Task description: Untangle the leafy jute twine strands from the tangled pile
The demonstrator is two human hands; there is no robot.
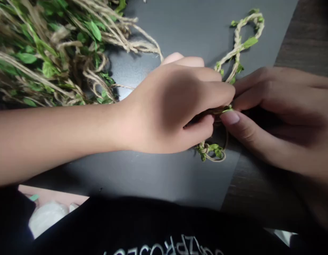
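My left hand [185, 102] is closed over a braided twine cord with small green leaves [237, 46], its fingers curled so that most of the grip is hidden. From the right, my right hand [265, 109] pinches the same leafy cord between thumb and fingertips, almost touching the left fingers. Beyond the hands the cord forms a loop on the dark surface. A short end with leaves [213, 150] and a thin loop of twine hangs out below them.
A large tangled heap of leafy twine [60, 53] fills the upper left, and strands run from it toward my left hand. Under everything lies a dark grey board [153, 173], with dark wood [299, 46] past its right edge. My black shirt [153, 226] borders the bottom.
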